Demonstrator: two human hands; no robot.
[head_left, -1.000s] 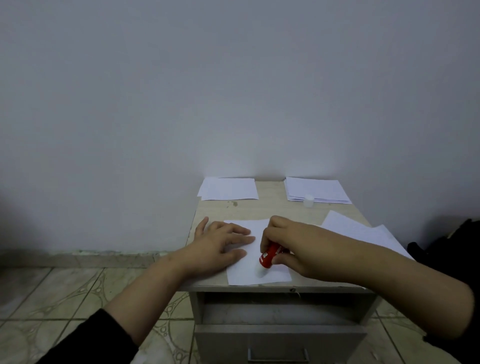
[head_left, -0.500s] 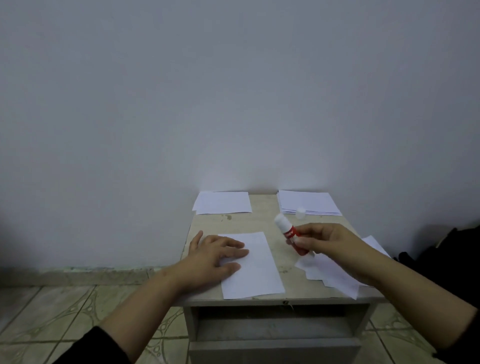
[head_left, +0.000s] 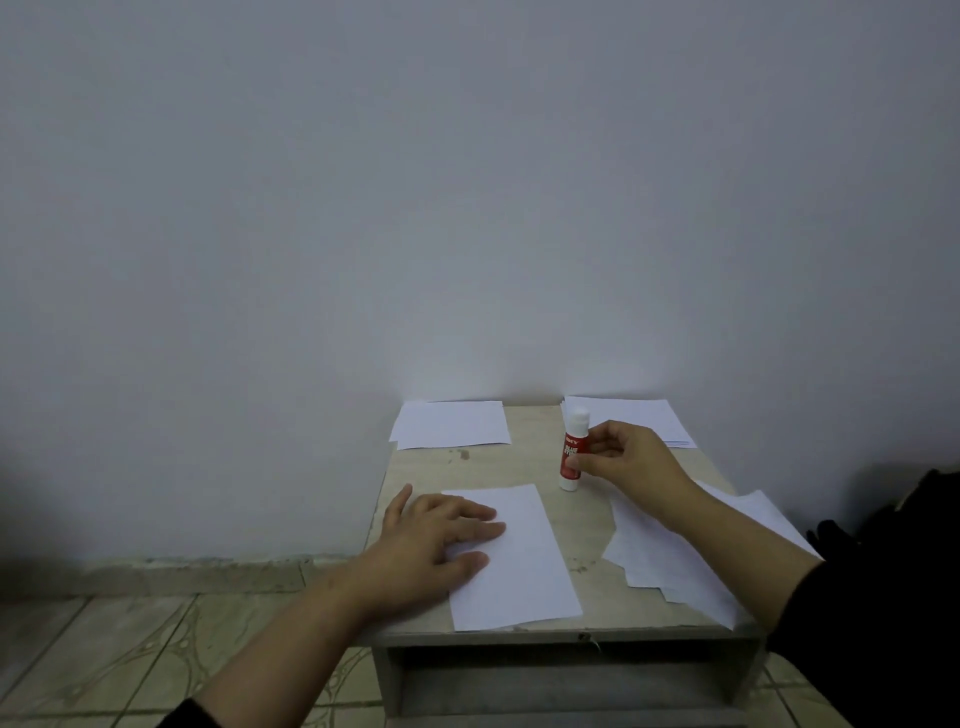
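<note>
A person works at a small table (head_left: 524, 462) set against a plain wall (head_left: 467, 208), seen from a head-worn camera. The right hand (head_left: 631, 457) pinches a glue stick (head_left: 571, 457) by its red label, thumb and fingertips curled round the tube. The stick stands upright with its white base down on the surface, toward the back right quarter of the table. It is just in front of the near left corner of a stack of paper (head_left: 644, 415) that lies in the back right corner. The left hand (head_left: 436, 540) lies flat, fingers spread and straight, pressing the left side of a single sheet of paper (head_left: 524, 566). That sheet sits near the front edge, left of the middle, with its lower edge almost at the table's lip. The thumb and the heel of the hand rest on the bare surface beside the sheet (the stick and the sheet are near one another but apart). A few more white sheets (head_left: 452, 423) lie in the back left corner. Loose sheets (head_left: 670, 561) fan out along the right edge, under the right forearm, some overhanging the front right corner. Below the front edge an open recess (head_left: 561, 675) shows. Patterned floor tiles (head_left: 104, 649) lie to the left, and a dark object (head_left: 909, 519), too dim to identify, sits at the far right.
</note>
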